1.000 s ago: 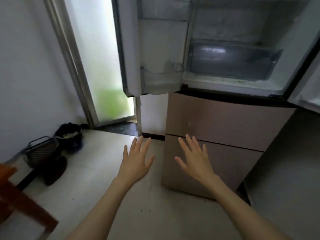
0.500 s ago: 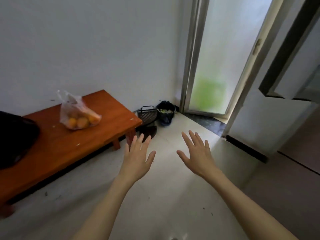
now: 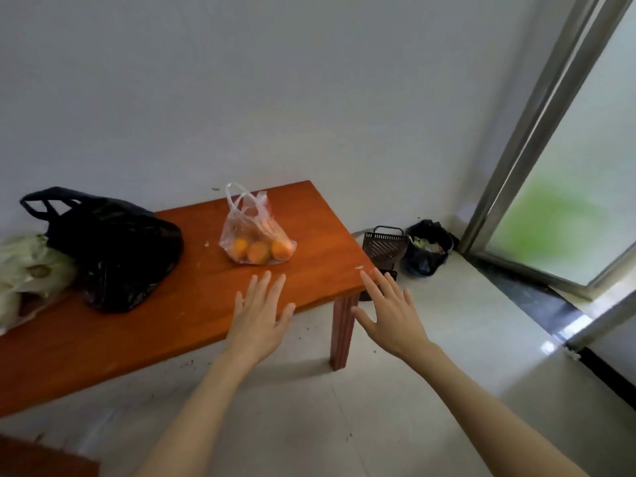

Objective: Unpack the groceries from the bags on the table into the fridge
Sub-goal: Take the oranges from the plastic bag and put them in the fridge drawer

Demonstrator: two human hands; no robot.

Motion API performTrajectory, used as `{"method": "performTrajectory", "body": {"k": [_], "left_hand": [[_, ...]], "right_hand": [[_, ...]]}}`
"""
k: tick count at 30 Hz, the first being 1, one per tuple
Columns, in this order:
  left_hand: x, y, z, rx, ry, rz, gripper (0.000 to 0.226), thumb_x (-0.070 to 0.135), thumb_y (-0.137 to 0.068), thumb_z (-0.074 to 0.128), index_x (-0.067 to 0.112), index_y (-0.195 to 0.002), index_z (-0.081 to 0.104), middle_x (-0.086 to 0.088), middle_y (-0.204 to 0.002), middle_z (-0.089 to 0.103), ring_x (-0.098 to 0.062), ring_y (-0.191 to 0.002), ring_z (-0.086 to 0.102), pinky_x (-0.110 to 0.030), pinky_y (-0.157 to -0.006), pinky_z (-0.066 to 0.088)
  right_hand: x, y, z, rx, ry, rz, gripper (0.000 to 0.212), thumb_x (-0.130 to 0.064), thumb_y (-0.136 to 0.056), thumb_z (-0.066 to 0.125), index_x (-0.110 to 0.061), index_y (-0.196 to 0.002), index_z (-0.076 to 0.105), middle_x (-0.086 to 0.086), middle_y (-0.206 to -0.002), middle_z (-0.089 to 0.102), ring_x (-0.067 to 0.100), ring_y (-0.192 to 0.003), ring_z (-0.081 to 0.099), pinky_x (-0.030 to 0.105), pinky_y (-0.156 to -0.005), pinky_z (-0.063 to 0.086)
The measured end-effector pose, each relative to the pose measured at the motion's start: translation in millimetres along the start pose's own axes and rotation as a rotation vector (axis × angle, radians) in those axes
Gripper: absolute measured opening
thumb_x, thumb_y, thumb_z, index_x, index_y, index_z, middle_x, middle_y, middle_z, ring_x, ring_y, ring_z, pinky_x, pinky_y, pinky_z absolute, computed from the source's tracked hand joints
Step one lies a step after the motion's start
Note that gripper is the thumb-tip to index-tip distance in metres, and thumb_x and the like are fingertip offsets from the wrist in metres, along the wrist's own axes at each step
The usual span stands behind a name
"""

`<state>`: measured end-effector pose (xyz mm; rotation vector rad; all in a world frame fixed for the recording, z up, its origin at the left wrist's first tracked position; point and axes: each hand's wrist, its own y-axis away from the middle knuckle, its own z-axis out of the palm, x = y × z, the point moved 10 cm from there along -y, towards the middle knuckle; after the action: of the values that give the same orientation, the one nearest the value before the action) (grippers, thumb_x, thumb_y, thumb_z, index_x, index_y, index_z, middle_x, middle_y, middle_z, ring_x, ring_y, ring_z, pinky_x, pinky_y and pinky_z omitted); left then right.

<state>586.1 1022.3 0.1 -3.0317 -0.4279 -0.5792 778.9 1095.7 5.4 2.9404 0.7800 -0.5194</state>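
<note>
Hovering empty: left hand [image 3: 258,316], right hand [image 3: 389,311]; three oranges [image 3: 258,251], two bags.

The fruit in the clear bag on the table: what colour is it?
Orange; three round fruits show through the clear bag, seen in the head view.

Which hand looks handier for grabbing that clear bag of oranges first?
Probably the left hand: it hovers open over the table, just short of the clear bag. The right hand is off past the table's corner, farther away.
</note>
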Motion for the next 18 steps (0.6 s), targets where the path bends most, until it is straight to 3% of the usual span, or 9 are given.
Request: {"method": "performTrajectory", "body": {"k": [11,14,18], "left_hand": [[-101,-110,-14,0.005,0.077,-0.087,0.055,0.043,-0.098,0.028,0.027,-0.148,0.011,0.002,-0.158,0.002,-0.018,-0.145,-0.004,-0.043,-0.116,0.001],[-138,-154,-22,0.002,0.087,-0.076,0.054,0.034,-0.099,0.033,0.026,-0.148,0.011,0.002,-0.158,0.002,-0.018,-0.145,-0.003,-0.044,-0.116,0.004],[-187,-214,-43,0.032,0.113,-0.086,0.054,0.027,-0.099,0.036,0.025,-0.148,0.014,0.000,-0.158,0.009,-0.018,-0.145,0.004,-0.038,-0.117,0.009]], "right_hand": [[-64,-152,50,-0.117,-0.036,-0.070,0.065,-0.048,-0.095,0.038,-0.028,-0.149,0.008,0.002,-0.158,0.005,0.021,-0.145,0.000,0.045,-0.117,0.007],[-89,-201,58,-0.068,-0.100,-0.089,0.059,-0.042,-0.096,0.042,-0.023,-0.147,0.021,0.005,-0.154,0.023,0.022,-0.143,0.017,0.038,-0.114,0.020],[-127,-261,61,0.023,-0.226,-0.084,0.040,-0.032,-0.096,0.047,-0.013,-0.131,0.051,0.008,-0.129,0.056,0.022,-0.119,0.050,0.028,-0.095,0.039]]}}
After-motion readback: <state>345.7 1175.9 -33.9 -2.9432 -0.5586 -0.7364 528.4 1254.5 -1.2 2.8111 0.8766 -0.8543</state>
